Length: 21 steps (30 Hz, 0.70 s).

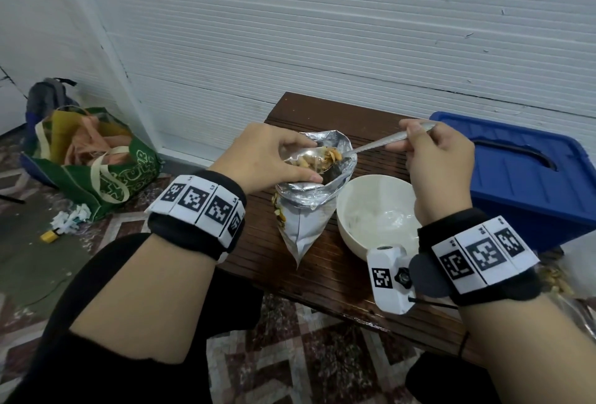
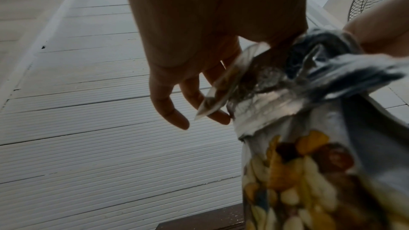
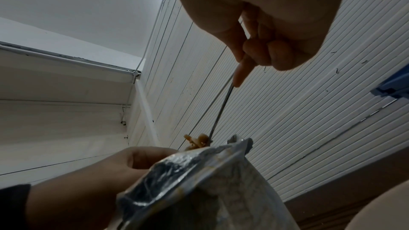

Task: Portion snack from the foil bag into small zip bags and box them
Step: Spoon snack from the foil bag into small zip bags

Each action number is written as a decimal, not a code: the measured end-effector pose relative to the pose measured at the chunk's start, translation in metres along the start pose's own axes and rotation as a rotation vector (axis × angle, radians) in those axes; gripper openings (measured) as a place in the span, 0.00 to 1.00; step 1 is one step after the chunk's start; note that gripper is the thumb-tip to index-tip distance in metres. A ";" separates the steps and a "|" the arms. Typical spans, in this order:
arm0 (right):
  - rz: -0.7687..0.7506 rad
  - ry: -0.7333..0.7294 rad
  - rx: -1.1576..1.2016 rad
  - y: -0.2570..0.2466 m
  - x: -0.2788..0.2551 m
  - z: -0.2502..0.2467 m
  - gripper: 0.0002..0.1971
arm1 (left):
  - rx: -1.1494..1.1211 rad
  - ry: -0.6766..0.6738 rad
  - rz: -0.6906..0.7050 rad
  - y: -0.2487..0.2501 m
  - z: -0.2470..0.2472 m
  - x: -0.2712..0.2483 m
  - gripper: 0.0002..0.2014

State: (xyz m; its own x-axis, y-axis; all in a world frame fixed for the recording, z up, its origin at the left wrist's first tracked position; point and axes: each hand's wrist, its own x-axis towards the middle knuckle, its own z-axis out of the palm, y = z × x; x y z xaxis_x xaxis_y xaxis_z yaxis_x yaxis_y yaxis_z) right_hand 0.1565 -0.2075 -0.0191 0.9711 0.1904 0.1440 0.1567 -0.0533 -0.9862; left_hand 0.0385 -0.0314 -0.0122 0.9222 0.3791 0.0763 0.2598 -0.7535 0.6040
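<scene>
Where wrist views miss it, head shows bowl [image 1: 377, 210].

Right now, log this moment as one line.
left hand holds foil bag open | right hand lifts loaded spoon | bowl beside bag

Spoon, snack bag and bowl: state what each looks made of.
Spoon: metal, judging by its shiny silver handle.
Snack bag: crinkled foil film with a mirror-like lining; a clear panel shows the mix.
Bowl: smooth, off-white; plastic or ceramic, cannot tell.
</scene>
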 end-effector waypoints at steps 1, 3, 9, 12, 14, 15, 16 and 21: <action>-0.009 -0.013 0.003 0.001 -0.001 0.000 0.10 | 0.003 0.004 0.002 0.001 0.001 0.000 0.30; -0.029 -0.031 0.012 0.003 -0.002 0.002 0.10 | -0.011 0.008 0.001 0.001 0.003 0.000 0.30; -0.077 -0.066 0.050 0.003 -0.003 0.003 0.08 | -0.055 0.017 -0.003 -0.001 0.006 0.001 0.28; -0.105 -0.101 0.139 -0.001 -0.006 0.004 0.08 | -0.073 0.029 -0.004 0.000 0.006 0.001 0.26; -0.143 -0.150 0.198 -0.005 -0.008 0.003 0.09 | -0.093 0.049 0.001 0.000 0.007 0.001 0.23; -0.172 -0.176 0.218 -0.007 -0.009 0.003 0.08 | -0.120 0.059 0.003 0.000 0.007 0.001 0.21; -0.206 -0.198 0.230 -0.008 -0.010 0.002 0.08 | -0.155 0.069 0.003 -0.001 0.008 0.001 0.20; -0.381 -0.206 0.239 -0.015 -0.011 -0.001 0.07 | -0.261 0.136 -0.045 -0.004 0.007 0.003 0.13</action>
State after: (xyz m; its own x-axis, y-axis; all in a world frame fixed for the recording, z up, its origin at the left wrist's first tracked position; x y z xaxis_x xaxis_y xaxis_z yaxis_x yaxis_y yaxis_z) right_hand 0.1434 -0.2102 -0.0063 0.7936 0.3433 0.5024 0.4242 0.2797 -0.8613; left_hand 0.0425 -0.0304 -0.0201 0.8601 0.4908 0.1392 0.2011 -0.5769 0.7917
